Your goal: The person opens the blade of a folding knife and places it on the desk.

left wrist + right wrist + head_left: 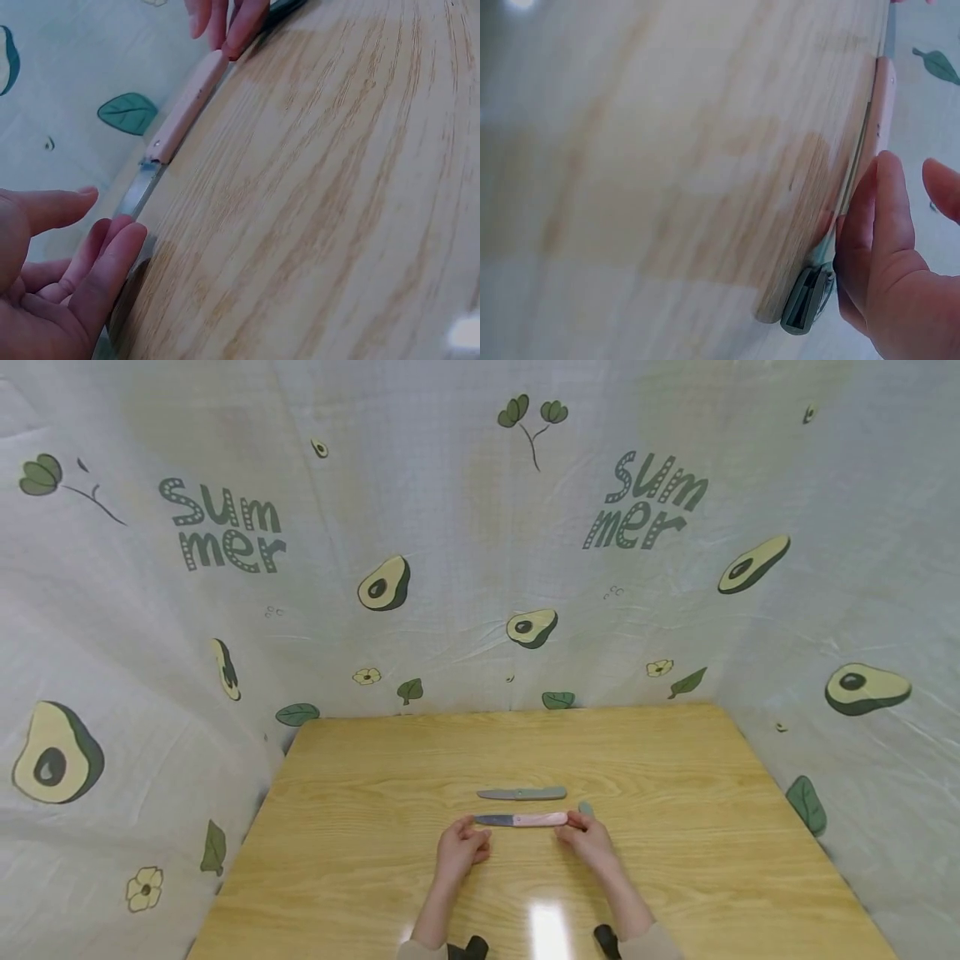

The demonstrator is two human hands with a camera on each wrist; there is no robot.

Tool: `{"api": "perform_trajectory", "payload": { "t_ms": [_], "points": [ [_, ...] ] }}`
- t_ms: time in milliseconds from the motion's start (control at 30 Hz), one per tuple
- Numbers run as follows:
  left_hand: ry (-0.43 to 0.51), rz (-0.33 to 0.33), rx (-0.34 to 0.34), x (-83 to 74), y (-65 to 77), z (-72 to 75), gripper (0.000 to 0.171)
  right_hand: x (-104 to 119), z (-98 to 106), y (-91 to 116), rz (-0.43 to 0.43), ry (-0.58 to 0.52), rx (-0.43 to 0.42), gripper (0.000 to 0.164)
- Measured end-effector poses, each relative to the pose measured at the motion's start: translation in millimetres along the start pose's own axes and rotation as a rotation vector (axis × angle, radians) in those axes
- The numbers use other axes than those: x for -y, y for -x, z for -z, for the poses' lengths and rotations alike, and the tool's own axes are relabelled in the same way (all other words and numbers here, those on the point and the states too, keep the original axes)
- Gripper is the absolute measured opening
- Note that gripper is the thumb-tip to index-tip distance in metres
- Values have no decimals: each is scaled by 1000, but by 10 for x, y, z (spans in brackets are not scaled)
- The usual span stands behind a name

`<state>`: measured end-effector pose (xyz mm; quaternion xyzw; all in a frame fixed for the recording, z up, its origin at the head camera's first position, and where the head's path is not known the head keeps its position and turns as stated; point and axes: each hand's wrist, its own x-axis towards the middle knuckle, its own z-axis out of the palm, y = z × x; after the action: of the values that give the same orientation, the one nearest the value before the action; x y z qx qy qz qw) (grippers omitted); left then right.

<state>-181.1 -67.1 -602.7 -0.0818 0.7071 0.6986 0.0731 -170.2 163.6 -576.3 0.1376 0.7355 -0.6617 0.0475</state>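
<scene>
A knife with a pink handle and a dark-looking blade (531, 820) lies crosswise on the wooden table, blade to the left. Fingertips of my left hand (461, 852) touch it at the blade's tip; the left thumb stands apart from them in the left wrist view. At the far end of the pink handle (186, 112), the fingers of my right hand (588, 843) rest against it, and the right wrist view shows that thumb held away. Just behind, parallel to it, lies a grey-green knife (522, 793). Beyond the right fingers sits a small green slotted object (808, 300), its kind unclear.
The light wooden table (375, 760) is bordered at the back and sides by a pale cloth (450, 510) printed with avocados, leaves and lettering. Black devices are strapped at both wrists. A bright glare spot lies on the table near the front.
</scene>
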Motion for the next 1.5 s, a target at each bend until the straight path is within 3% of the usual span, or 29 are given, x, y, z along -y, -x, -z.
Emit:
{"api": "perform_trajectory", "payload": {
  "t_ms": [167,533,1100,1300,1400,1500],
  "points": [
    [-39,-18,28,9,-23,23,62,0,7,12,0,-2,32,58],
    [-92,-22,90,10,-58,81,64,-16,33,41,1,138,74,63],
    [-89,-27,87,4,-54,72,65,-37,64,75,26,179,57,61],
    [-144,-91,3,-3,-42,33,64,-4,125,63,61,151,-23,52],
    [-130,-126,-63,-30,-45,-44,60,28,185,49,72,135,-60,48],
    [-90,-130,-83,-53,-45,-151,55,58,256,42,69,146,-96,46]
  ]
}}
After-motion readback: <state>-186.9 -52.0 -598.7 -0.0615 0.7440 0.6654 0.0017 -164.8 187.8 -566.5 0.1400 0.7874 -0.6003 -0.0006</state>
